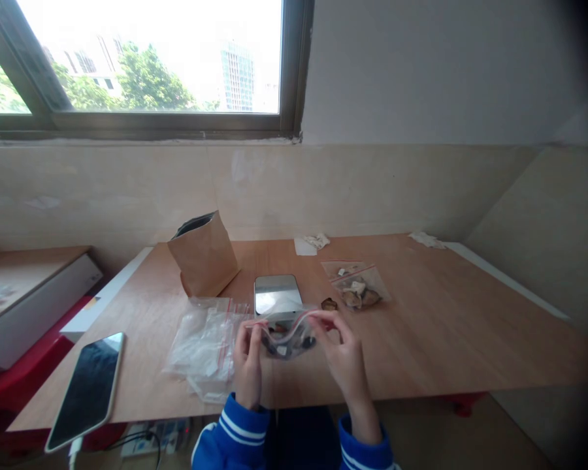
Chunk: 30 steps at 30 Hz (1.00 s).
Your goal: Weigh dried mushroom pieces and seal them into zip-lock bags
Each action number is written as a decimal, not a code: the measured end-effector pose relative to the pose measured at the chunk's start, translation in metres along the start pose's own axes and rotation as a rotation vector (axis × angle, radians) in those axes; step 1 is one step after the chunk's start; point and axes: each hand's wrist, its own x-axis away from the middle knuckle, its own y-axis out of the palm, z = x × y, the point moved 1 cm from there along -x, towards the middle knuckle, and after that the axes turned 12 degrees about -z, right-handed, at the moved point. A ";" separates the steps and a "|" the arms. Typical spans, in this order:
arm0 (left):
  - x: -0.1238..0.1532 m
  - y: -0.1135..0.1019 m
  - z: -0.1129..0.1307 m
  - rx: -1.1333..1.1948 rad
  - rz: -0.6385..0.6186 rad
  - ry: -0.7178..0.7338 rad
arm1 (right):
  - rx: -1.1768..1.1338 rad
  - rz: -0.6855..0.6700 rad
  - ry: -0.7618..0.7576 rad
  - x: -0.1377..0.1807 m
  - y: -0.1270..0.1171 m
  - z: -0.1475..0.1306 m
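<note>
Between my two hands hangs a clear zip bag (284,347) with a red-lined mouth, holding dark pieces and a small white packet. My left hand (249,359) pinches the left end of its mouth. At the right end, my right hand (342,349) grips the rim between thumb and fingers. The mouth bows into a wavy curve. Just behind the bag sits a small digital scale (277,294) with a shiny top, partly hidden by it. A brown dried slice (329,304) lies on the table right of the scale.
Flat clear zip bags (206,346) lie left of my hands. An open kraft paper bag (206,254) stands behind them. Filled zip bags (360,290) rest at the right. A plugged-in phone (88,385) overhangs the table's (445,326) front left edge. Crumpled tissue (317,241) lies near the wall.
</note>
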 end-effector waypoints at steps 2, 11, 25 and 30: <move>0.000 0.001 0.000 0.013 0.077 -0.010 | -0.015 0.030 0.028 0.001 -0.002 0.002; -0.003 -0.005 0.002 -0.144 0.228 0.084 | -0.123 0.094 0.085 0.004 -0.010 0.013; -0.007 -0.016 -0.026 0.123 0.147 -0.062 | -0.226 0.043 0.106 0.006 0.019 0.045; -0.010 -0.026 -0.030 0.069 0.237 -0.049 | -0.294 0.143 0.195 0.005 0.019 0.057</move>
